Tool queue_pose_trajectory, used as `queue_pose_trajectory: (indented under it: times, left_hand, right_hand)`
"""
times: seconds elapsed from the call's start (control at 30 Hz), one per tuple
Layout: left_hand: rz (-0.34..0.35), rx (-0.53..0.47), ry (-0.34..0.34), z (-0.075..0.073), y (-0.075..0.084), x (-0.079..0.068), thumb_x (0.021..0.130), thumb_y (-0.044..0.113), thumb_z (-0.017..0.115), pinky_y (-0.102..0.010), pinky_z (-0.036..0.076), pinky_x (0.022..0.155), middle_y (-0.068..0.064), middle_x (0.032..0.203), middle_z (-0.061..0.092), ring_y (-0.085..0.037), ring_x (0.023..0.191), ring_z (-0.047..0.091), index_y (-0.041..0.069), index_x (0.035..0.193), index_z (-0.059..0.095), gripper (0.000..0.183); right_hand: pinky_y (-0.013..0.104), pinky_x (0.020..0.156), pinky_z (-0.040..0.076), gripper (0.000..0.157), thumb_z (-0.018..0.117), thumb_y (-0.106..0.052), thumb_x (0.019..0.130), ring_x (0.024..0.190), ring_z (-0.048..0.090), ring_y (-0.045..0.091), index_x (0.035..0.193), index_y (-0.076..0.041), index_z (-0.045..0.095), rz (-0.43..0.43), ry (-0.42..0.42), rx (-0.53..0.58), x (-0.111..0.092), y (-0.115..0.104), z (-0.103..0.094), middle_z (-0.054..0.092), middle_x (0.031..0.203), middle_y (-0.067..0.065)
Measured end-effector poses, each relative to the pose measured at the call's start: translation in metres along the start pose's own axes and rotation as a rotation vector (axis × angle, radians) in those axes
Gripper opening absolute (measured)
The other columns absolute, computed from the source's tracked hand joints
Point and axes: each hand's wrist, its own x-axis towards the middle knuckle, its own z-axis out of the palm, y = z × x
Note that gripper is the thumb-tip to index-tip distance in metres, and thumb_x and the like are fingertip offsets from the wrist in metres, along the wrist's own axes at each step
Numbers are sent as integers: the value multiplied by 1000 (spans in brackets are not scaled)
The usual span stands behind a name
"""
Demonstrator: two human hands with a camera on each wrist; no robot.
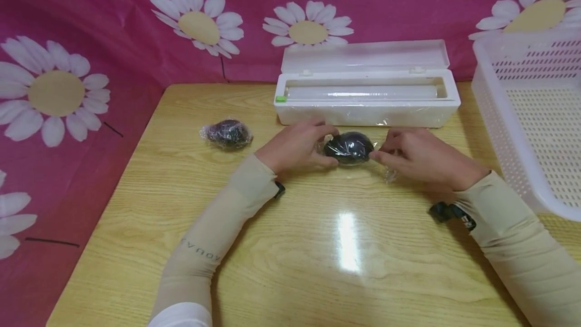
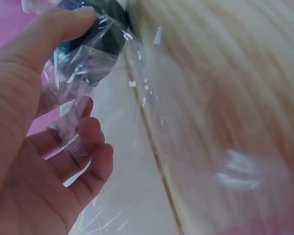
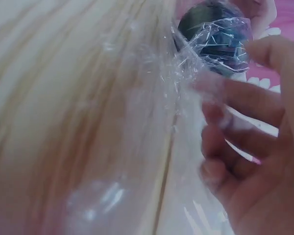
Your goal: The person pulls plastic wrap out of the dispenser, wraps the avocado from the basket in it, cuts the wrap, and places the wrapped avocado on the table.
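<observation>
A dark, shiny, egg-shaped fruit or vegetable lies on the table, covered in clear cling film; its exact kind cannot be told. From its left side my left hand holds it, with the thumb on the film over it and the other fingers bent below. At the opposite end, my right hand pinches the gathered cling film between thumb and fingers. In the right wrist view, wrinkled film trails from the dark item beside the curled fingers.
Behind the hands stands a white cling film dispenser, its lid raised and a film roll inside. A second dark item, wrapped in film, lies to the left. A white plastic basket stands at the right edge.
</observation>
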Motion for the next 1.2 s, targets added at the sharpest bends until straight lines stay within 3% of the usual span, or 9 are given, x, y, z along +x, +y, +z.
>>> queue_pose_trajectory:
  times: [0.1,0.2,0.33,0.5,0.67,0.8,0.9,1.0,1.2]
  left_hand:
    - [-1,-11,-8,-1,0,-1,85,47,82,-30,54,88,2,113,61,-13,95,60,17,139,63,64]
    - [-9,-12,-23,-2,0,-2,85,47,82,-27,53,90,3,117,62,-11,97,58,19,139,62,64]
    - [-13,-18,-42,-2,1,-4,86,47,82,-27,52,94,2,125,64,-11,102,58,20,140,62,64]
    - [18,-48,-48,-2,0,-7,87,42,82,-30,53,95,0,126,64,-13,103,59,15,139,63,62]
    - [22,-73,-104,-2,0,-9,83,33,84,-30,53,95,-1,126,63,-14,103,58,14,145,57,70]
    - [34,-34,-165,-7,-1,-13,83,15,74,-29,53,98,-1,125,61,-15,105,57,17,152,50,74]
    - [34,-6,-168,-14,2,-16,87,7,66,-29,51,107,0,136,60,-13,115,58,21,155,45,73]
    - [9,-22,-143,-20,6,-20,96,10,62,-31,53,107,0,137,63,-11,118,62,20,151,45,59]
    - [-15,-80,-102,-32,7,-29,97,19,73,-35,56,100,-2,137,63,-16,113,65,17,140,53,47]
  right_hand:
    - [33,77,52,32,78,-46,91,88,55,14,97,-15,80,20,70,-10,1,-5,1,63,100,0]
    - [41,87,55,54,89,-48,78,100,58,19,111,-8,72,-28,129,-14,4,-11,3,61,115,4]
    - [45,100,55,73,93,-43,73,114,59,22,128,-7,63,-107,116,1,11,-20,9,59,127,6]
    - [48,107,53,73,95,-30,74,121,59,24,134,-6,61,-98,84,25,15,-25,12,59,133,8]
    - [50,109,51,73,93,-21,75,123,57,28,135,-1,57,-81,60,16,18,-24,16,55,136,12]
    - [50,106,54,69,89,-16,74,120,58,30,133,1,57,-89,68,-33,19,-23,16,57,134,15]
    - [49,105,54,70,88,-19,73,120,57,29,133,1,58,-116,78,-56,19,-23,16,58,133,15]
    - [48,105,55,73,88,-21,72,117,58,28,134,2,58,-138,76,-57,20,-22,16,58,132,14]
    - [49,103,56,78,88,-22,71,113,62,29,138,1,57,-149,55,-55,22,-23,16,58,132,15]
